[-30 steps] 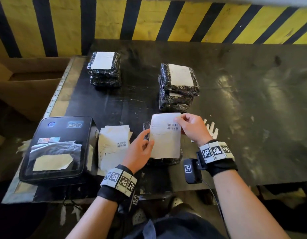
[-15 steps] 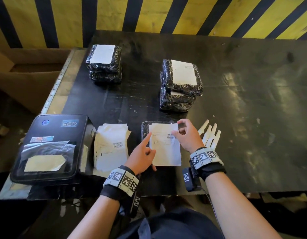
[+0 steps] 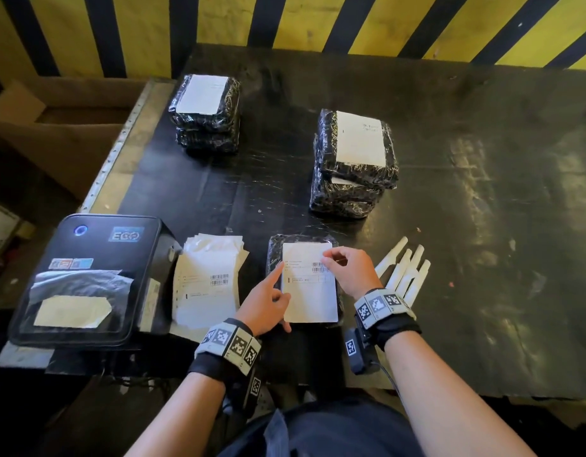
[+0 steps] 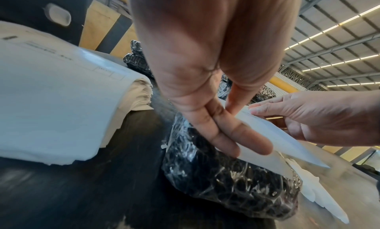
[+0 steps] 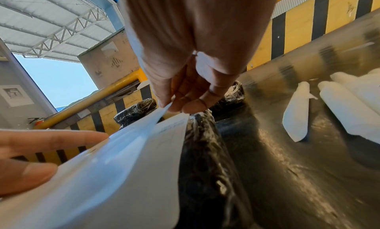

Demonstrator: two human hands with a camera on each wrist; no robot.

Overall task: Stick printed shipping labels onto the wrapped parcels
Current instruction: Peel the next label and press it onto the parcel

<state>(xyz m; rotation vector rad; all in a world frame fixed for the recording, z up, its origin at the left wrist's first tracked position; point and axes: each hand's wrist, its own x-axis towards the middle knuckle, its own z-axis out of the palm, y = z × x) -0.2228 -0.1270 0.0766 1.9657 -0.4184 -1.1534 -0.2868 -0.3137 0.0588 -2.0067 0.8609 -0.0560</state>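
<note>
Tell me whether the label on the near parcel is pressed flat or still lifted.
Partly lifted. The label lies on the near parcel, but the right hand pinches its far corner raised; the left hand presses its left edge down.

Black printer [image 3: 87,278] left; cardboard box [image 3: 54,127] beyond; striped wall [image 3: 285,21] behind.

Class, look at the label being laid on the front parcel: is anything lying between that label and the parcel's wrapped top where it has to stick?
Nothing visible does. The label already lies over the front parcel, left hand fingers along its left edge, right hand pinching its far right corner, which still stands lifted off the wrap in the right wrist view.
</note>
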